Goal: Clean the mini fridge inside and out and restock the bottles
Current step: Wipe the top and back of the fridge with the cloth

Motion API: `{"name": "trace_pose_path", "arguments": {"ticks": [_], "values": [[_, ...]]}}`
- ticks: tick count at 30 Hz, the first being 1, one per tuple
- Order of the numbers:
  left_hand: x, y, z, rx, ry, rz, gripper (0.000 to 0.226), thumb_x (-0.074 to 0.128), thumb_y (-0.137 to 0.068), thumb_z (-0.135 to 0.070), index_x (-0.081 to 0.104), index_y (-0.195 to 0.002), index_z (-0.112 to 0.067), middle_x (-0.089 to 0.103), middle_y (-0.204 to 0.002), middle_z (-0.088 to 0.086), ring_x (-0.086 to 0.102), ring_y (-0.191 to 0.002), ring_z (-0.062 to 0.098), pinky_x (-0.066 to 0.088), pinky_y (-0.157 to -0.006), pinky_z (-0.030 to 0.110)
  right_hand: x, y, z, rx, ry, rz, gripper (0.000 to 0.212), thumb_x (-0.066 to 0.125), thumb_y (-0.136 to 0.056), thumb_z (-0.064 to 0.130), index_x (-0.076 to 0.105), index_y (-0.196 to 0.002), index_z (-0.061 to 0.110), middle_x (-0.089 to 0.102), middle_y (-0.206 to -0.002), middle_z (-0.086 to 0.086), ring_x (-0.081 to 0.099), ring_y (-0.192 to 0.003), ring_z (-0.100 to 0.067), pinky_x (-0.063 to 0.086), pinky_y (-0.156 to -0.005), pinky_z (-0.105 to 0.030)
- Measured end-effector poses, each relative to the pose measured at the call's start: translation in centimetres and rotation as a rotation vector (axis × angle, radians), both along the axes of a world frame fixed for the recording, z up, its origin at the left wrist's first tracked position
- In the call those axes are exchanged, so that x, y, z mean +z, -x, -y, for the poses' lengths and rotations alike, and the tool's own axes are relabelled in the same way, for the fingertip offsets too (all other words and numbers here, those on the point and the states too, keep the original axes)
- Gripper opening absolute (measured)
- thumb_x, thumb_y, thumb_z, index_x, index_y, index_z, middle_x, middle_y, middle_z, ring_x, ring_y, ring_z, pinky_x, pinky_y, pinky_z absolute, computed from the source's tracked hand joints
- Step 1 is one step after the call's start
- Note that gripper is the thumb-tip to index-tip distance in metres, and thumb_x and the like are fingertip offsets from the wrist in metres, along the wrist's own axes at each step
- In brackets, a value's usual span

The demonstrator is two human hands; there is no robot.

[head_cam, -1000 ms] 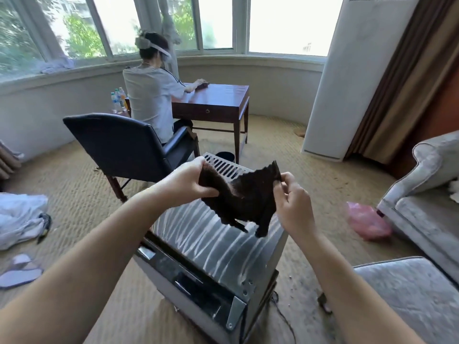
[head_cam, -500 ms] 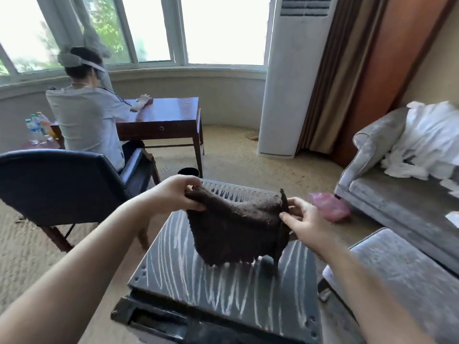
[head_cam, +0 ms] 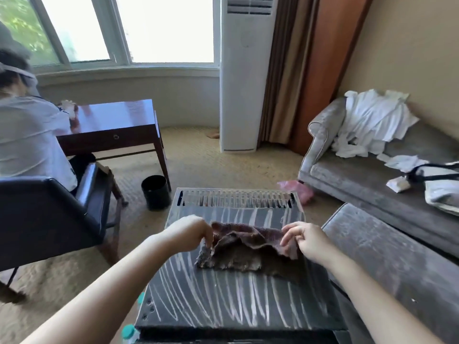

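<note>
Head view: your left hand [head_cam: 191, 234] and right hand [head_cam: 305, 240] pinch the cloth [head_cam: 248, 249] by its ends atop the mini fridge [head_cam: 223, 301]; seemingly bunched, it may just smear.

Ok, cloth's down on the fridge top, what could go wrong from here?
The fridge top shows wet-looking streaks reaching toward the vent slots; wiping that way could push moisture in. The left hand and right hand pinch the cloth bunched, so it may smear. Bottles at the near-left corner could get knocked.
</note>
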State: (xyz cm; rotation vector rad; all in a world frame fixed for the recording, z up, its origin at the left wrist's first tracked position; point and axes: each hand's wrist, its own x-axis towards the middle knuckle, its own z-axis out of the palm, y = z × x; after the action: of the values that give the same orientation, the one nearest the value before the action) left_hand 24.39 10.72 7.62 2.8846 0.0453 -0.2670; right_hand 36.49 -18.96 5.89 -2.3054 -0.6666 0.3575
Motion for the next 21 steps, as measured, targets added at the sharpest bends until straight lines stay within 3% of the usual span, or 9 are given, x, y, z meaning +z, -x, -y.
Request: {"name": "trace_pose_path", "arguments": {"ticks": [3,6,9,14,18,21], "values": [[-0.4,-0.5,0.0,0.084,0.108,0.102,0.039,0.046,-0.09,-0.003,0.068,-0.103,-0.032,0.066,-0.115,-0.007,0.062,-0.103,0.013,0.048,-0.088,0.026,-0.8,0.1,0.7,-0.05,0.012,0.071,0.072,0.039,-0.077,-0.02,0.069,-0.061,0.043,0.067,-0.107,0.007,0.06,-0.098,-0.008,0.037,-0.079,-0.003],[-0.6,-2.7,0.7,0.086,0.093,0.144,0.036,0.048,-0.098,-0.018,0.049,-0.134,-0.022,0.05,-0.137,-0.003,0.046,-0.126,0.018,0.039,-0.102,0.031,-0.7,0.2,-0.4,-0.088,0.137,0.189,0.03,0.058,-0.09,0.008,0.066,-0.111,0.028,0.062,-0.122,0.007,0.053,-0.117,-0.014,0.037,-0.092,-0.017],[-1.7,-4.1,2.3,0.045,-0.103,0.029,0.043,0.05,-0.097,-0.03,0.045,-0.138,-0.02,0.044,-0.14,0.002,0.036,-0.129,0.023,0.038,-0.104,0.039,-1.3,0.5,-1.3,-0.048,0.446,0.227,0.045,0.061,-0.091,0.034,0.051,-0.134,0.026,0.056,-0.131,0.006,0.043,-0.126,-0.018,0.037,-0.102,-0.031],[-2.0,-4.4,2.4,0.016,-0.202,0.156,0.024,0.057,-0.092,-0.033,0.06,-0.111,-0.02,0.052,-0.12,-0.001,0.042,-0.12,0.022,0.037,-0.095,0.034,-1.0,0.9,-1.1,-0.119,0.448,0.291,0.028,0.063,-0.089,0.028,0.064,-0.117,0.028,0.06,-0.114,0.004,0.045,-0.116,-0.02,0.04,-0.093,-0.031],[0.2,-3.0,0.5,-0.042,-0.169,0.321,0.014,0.061,-0.09,-0.029,0.06,-0.103,-0.023,0.061,-0.111,-0.006,0.048,-0.114,0.018,0.034,-0.092,0.032,0.0,1.0,0.7,-0.16,0.141,0.3,0.016,0.07,-0.08,0.009,0.072,-0.091,0.019,0.062,-0.095,0.002,0.056,-0.095,-0.019,0.042,-0.08,-0.027],[1.6,-1.5,-0.2,-0.098,-0.104,0.335,0.011,0.067,-0.085,-0.026,0.06,-0.094,-0.023,0.062,-0.099,-0.009,0.054,-0.104,0.017,0.036,-0.087,0.03,0.2,2.3,1.8,-0.114,0.085,0.288,0.026,0.064,-0.077,-0.003,0.071,-0.088,0.019,0.065,-0.09,0.003,0.059,-0.089,-0.017,0.045,-0.079,-0.027]]}}
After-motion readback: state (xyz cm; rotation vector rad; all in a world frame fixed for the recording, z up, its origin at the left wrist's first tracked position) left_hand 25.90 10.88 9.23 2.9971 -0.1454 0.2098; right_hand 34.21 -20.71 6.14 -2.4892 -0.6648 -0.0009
